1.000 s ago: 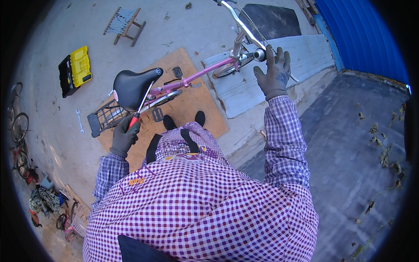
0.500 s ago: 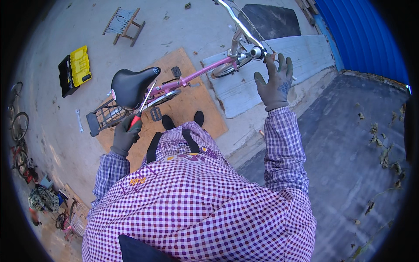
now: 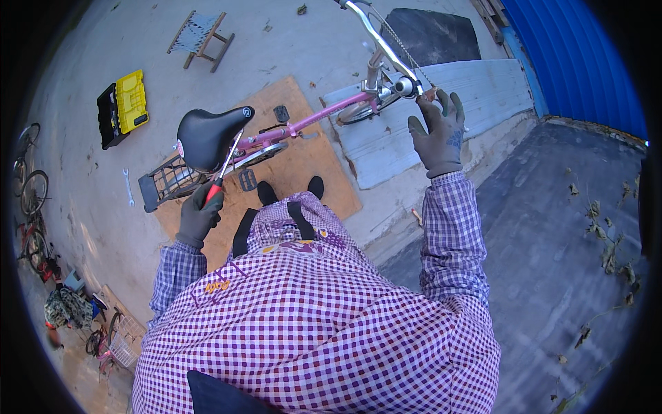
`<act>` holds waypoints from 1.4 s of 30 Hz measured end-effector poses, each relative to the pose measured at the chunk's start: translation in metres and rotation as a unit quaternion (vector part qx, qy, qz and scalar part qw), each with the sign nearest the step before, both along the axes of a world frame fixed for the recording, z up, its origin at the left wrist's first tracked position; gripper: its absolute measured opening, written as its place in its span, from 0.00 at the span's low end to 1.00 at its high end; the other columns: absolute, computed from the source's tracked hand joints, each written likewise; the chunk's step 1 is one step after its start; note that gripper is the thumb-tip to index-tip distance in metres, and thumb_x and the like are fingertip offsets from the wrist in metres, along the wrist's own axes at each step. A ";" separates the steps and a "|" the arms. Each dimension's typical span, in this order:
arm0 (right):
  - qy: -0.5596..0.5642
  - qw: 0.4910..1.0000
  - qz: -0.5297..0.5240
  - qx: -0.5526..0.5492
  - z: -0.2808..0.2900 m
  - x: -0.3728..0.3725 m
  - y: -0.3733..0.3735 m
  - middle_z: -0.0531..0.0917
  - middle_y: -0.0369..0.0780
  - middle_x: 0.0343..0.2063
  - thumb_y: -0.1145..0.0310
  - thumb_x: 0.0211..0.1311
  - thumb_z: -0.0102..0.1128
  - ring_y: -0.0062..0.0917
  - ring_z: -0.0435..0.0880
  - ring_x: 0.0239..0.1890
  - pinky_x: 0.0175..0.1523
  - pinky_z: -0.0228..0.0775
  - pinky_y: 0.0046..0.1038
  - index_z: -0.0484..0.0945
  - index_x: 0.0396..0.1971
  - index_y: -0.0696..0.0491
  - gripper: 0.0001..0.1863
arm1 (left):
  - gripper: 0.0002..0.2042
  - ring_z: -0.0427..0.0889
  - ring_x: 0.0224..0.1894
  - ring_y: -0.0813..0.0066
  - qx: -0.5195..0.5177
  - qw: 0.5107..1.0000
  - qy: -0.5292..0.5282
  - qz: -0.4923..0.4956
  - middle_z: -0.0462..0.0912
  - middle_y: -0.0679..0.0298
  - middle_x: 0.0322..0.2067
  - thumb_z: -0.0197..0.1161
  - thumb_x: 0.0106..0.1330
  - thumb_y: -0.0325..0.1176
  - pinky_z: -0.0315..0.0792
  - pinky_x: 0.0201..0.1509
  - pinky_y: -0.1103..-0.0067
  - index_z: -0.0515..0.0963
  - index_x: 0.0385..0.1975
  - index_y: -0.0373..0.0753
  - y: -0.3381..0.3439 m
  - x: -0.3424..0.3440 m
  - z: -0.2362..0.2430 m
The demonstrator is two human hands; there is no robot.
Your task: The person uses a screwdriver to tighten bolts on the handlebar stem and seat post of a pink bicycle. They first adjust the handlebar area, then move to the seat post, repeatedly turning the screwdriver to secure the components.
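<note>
A pink bicycle [image 3: 323, 114] stands in front of me, with a black saddle [image 3: 205, 138] at the left and a silver handlebar [image 3: 378, 33] at the upper right. My left hand [image 3: 198, 217], in a grey glove, is closed round a screwdriver [image 3: 214, 190] with a red handle. Its long metal shaft points up beside the saddle. My right hand [image 3: 440, 138], gloved too, is at the near end of the handlebar. Its thumb stands apart from the bent fingers, and the fingertips reach a small brownish part there; whether they touch it I cannot tell.
Brown board [image 3: 289, 93] lies under the bicycle, beside pale planks [image 3: 476, 83]. A yellow and black toolbox [image 3: 131, 103], a wrench [image 3: 128, 186] and a folding stool [image 3: 200, 40] are on the floor at left. A blue corrugated wall [image 3: 579, 55] rises at right. More bicycles [image 3: 33, 193] stand far left.
My right hand's fingers have bent a little more near the handlebar end. The whole view has shifted slightly; the left hand keeps its hold on the screwdriver.
</note>
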State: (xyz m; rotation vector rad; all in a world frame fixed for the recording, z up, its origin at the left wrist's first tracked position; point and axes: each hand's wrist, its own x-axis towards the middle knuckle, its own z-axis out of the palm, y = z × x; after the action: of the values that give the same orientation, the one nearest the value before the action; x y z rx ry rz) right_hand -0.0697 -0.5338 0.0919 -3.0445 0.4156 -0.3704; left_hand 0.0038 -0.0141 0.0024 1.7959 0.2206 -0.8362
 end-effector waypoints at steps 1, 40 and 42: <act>-0.005 1.000 -0.004 -0.002 -0.001 0.007 -0.002 0.72 0.50 0.66 0.64 0.55 0.77 0.53 0.60 0.74 0.73 0.57 0.53 0.77 0.59 0.41 0.30 | 0.23 0.76 0.20 0.83 0.003 1.000 0.003 -0.002 0.81 0.68 0.29 0.70 0.70 0.39 0.67 0.22 0.83 0.79 0.61 0.37 -0.002 -0.001 0.001; 0.188 0.981 0.030 -0.035 0.015 0.082 0.003 0.73 0.50 0.63 0.46 0.59 0.74 0.46 0.71 0.68 0.69 0.62 0.50 0.71 0.65 0.48 0.39 | 0.23 0.78 0.22 0.82 0.001 1.000 0.025 0.009 0.82 0.67 0.30 0.71 0.69 0.41 0.71 0.24 0.82 0.80 0.60 0.36 -0.067 -0.064 0.023; 0.193 0.981 0.005 -0.033 0.014 0.089 0.009 0.74 0.49 0.62 0.45 0.60 0.73 0.45 0.74 0.65 0.67 0.64 0.50 0.70 0.65 0.48 0.38 | 0.23 0.78 0.22 0.82 -0.002 0.999 0.034 -0.001 0.82 0.67 0.31 0.71 0.69 0.40 0.71 0.24 0.82 0.79 0.60 0.35 -0.069 -0.068 0.021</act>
State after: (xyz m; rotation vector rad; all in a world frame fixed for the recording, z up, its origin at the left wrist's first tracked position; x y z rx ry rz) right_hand 0.0195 -0.5251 0.1060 -3.1771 0.4104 0.2193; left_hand -0.0641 -0.0835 0.0231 1.7650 0.2615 -0.8992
